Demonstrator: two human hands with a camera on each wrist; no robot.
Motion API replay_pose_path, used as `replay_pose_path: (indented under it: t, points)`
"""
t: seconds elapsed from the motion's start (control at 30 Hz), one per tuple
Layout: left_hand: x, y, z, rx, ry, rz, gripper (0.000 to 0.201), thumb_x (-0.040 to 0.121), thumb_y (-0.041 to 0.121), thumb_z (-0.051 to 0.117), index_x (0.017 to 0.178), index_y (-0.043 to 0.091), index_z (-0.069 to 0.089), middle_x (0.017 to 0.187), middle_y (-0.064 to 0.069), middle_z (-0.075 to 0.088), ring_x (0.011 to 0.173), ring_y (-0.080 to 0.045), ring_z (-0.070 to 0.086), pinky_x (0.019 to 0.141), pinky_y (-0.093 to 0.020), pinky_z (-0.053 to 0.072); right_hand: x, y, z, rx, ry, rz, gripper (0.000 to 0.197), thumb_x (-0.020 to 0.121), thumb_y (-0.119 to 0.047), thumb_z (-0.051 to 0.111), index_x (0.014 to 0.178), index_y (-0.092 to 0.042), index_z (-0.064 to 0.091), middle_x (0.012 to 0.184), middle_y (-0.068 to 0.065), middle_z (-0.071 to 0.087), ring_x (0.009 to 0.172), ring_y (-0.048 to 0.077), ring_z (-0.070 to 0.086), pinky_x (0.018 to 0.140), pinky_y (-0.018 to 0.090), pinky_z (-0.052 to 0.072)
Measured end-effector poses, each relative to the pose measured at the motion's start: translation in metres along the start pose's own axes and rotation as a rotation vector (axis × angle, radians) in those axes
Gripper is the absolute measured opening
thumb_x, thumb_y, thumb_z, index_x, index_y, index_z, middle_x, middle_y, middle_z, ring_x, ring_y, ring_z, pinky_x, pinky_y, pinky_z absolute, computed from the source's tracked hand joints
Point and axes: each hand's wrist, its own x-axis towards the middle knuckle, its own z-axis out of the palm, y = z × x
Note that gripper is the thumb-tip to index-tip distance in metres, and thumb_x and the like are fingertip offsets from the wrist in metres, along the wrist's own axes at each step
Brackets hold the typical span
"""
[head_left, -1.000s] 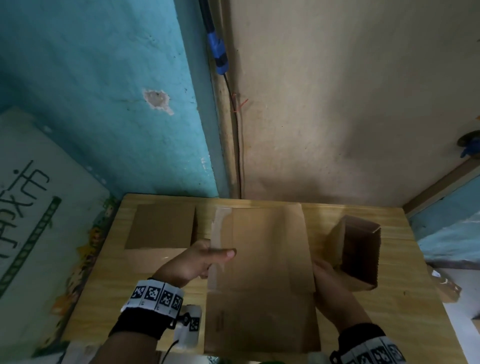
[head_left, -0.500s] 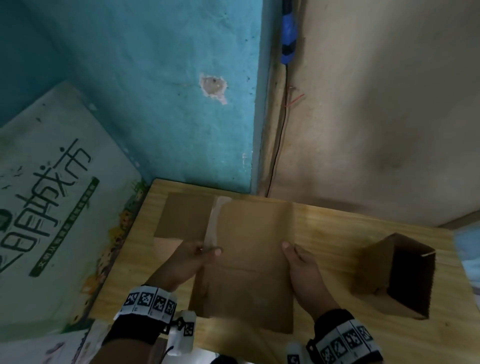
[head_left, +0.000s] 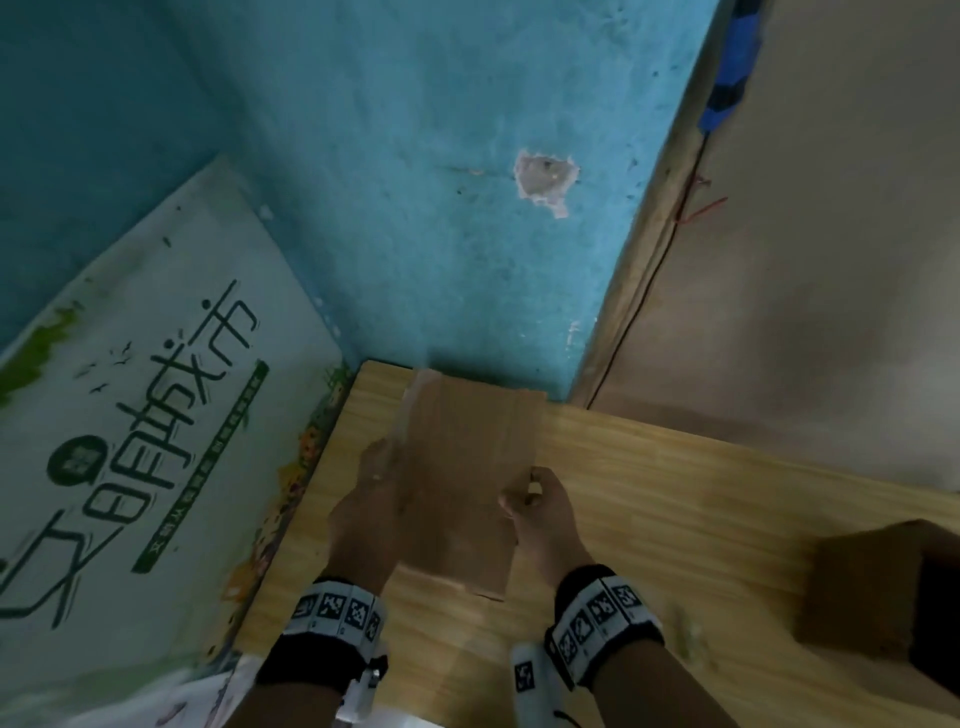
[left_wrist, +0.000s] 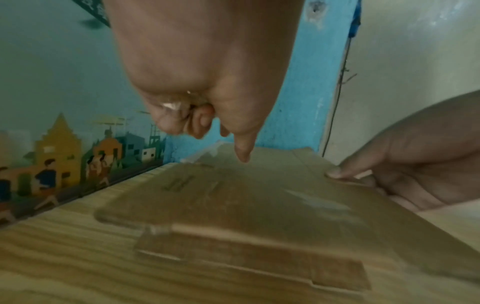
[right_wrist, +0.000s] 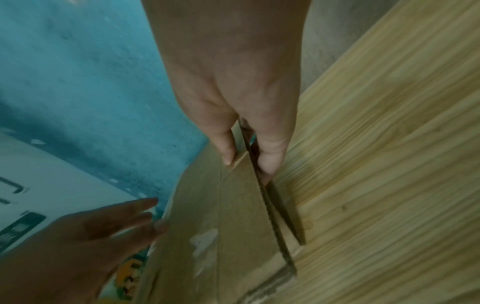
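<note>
Facing a teal wall (head_left: 389, 208), the right grip (head_left: 540, 512) pinches flattened cardboard (head_left: 462, 467) over the wooden table (head_left: 675, 519); left grip (head_left: 363, 509) wide.

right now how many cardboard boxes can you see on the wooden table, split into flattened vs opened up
flattened cardboard box: 1
opened-up cardboard box: 1
total: 2
anything lying beneath the flattened one is hidden.
</note>
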Motion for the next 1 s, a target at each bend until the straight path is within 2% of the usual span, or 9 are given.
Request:
replay_pose_path:
  t: [0.1, 0.2, 0.33, 0.4, 0.47, 0.53, 0.63, 0.9, 1.0]
  points:
    - [0.004, -0.008, 0.016, -0.015, -0.252, 0.069, 0.055, 0.104, 0.055, 0.038, 0.157, 0.046, 0.024, 0.172, 0.006, 0.005, 0.128, -0.032, 0.059, 0.104, -0.042, 0.050, 0.012, -0.005, 0.012, -0.062, 0.058, 0.009, 0.037, 0.099, -0.014, 0.069, 0.135, -0.017, 0.061, 0.127, 0.011, 0.071, 0.102, 0.023, 0.070, 0.085, 0.035, 0.060]
    - [0.002, -0.012, 0.028, 0.119, -0.370, 0.110, 0.050, 0.105, 0.055, 0.034, 0.154, 0.050, 0.027, 0.166, -0.004, 0.030, 0.119, -0.033, 0.063, 0.098, -0.045, 0.054, 0.020, -0.004, 0.015, -0.339, 0.043, -0.002, 0.029, 0.102, -0.016, 0.061, 0.131, -0.011, 0.064, 0.126, 0.012, 0.070, 0.103, 0.026, 0.066, 0.091, 0.037, 0.056]
    - [-0.004, -0.017, 0.042, 0.265, -0.362, 0.113, 0.064, 0.104, 0.053, 0.038, 0.161, 0.040, 0.013, 0.172, -0.012, -0.009, 0.112, -0.032, 0.068, 0.087, -0.043, 0.058, 0.025, 0.009, 0.019, -0.539, -0.018, -0.023, 0.022, 0.106, -0.024, 0.052, 0.125, -0.015, 0.059, 0.120, 0.008, 0.070, 0.090, 0.020, 0.059, 0.077, 0.028, 0.043]
    - [-0.005, -0.022, 0.045, 0.286, -0.381, 0.113, 0.068, 0.103, 0.055, 0.037, 0.162, 0.038, 0.007, 0.170, -0.015, -0.016, 0.113, -0.031, 0.068, 0.085, -0.042, 0.059, 0.027, 0.015, 0.022, -0.680, -0.040, -0.032, 0.030, 0.107, -0.029, 0.048, 0.133, -0.015, 0.052, 0.123, 0.010, 0.068, 0.100, 0.027, 0.064, 0.078, 0.031, 0.045]
    - [-0.006, -0.023, 0.041, 0.307, -0.394, 0.105, 0.072, 0.102, 0.059, 0.037, 0.162, 0.035, 0.006, 0.170, -0.017, -0.019, 0.115, -0.031, 0.067, 0.082, -0.041, 0.060, 0.029, 0.021, 0.027, -0.829, -0.060, 0.002, 0.049, 0.106, -0.037, 0.048, 0.149, -0.015, 0.038, 0.132, 0.016, 0.060, 0.119, 0.038, 0.056, 0.093, 0.042, 0.047]
    - [-0.006, -0.020, 0.034, 0.321, -0.422, 0.084, 0.077, 0.100, 0.063, 0.037, 0.163, 0.032, 0.005, 0.169, -0.015, -0.023, 0.120, -0.031, 0.064, 0.084, -0.042, 0.059, 0.027, 0.022, 0.032, -0.919, -0.101, 0.041, 0.065, 0.109, -0.038, 0.043, 0.162, -0.012, 0.017, 0.147, 0.025, 0.043, 0.135, 0.045, 0.039, 0.112, 0.050, 0.037]
    - [-0.005, -0.014, 0.026, 0.336, -0.483, 0.035, 0.082, 0.100, 0.063, 0.041, 0.164, 0.029, 0.003, 0.168, -0.013, -0.026, 0.130, -0.034, 0.057, 0.091, -0.044, 0.056, 0.012, 0.016, 0.035, -1.035, -0.078, 0.039, 0.073, 0.112, -0.041, 0.034, 0.166, -0.014, -0.006, 0.159, 0.027, 0.021, 0.145, 0.045, 0.026, 0.120, 0.051, 0.029]
    - [-0.005, -0.021, 0.036, 0.245, -0.423, 0.066, 0.088, 0.096, 0.067, 0.042, 0.163, 0.033, -0.004, 0.166, -0.004, -0.034, 0.138, -0.028, 0.050, 0.092, -0.047, 0.057, 0.006, 0.017, 0.028, -0.966, -0.106, 0.022, 0.083, 0.109, -0.028, 0.047, 0.166, -0.021, -0.013, 0.160, 0.025, 0.022, 0.138, 0.040, 0.042, 0.112, 0.048, 0.043]
    - [-0.002, -0.026, 0.039, 0.186, -0.432, 0.077, 0.105, 0.077, 0.085, 0.033, 0.162, 0.037, -0.007, 0.162, 0.006, -0.041, 0.146, -0.022, 0.041, 0.089, -0.045, 0.057, -0.002, 0.017, 0.026, -0.928, -0.126, 0.044, 0.086, 0.107, -0.020, 0.049, 0.165, -0.017, -0.014, 0.158, 0.023, 0.029, 0.138, 0.038, 0.044, 0.112, 0.046, 0.045]
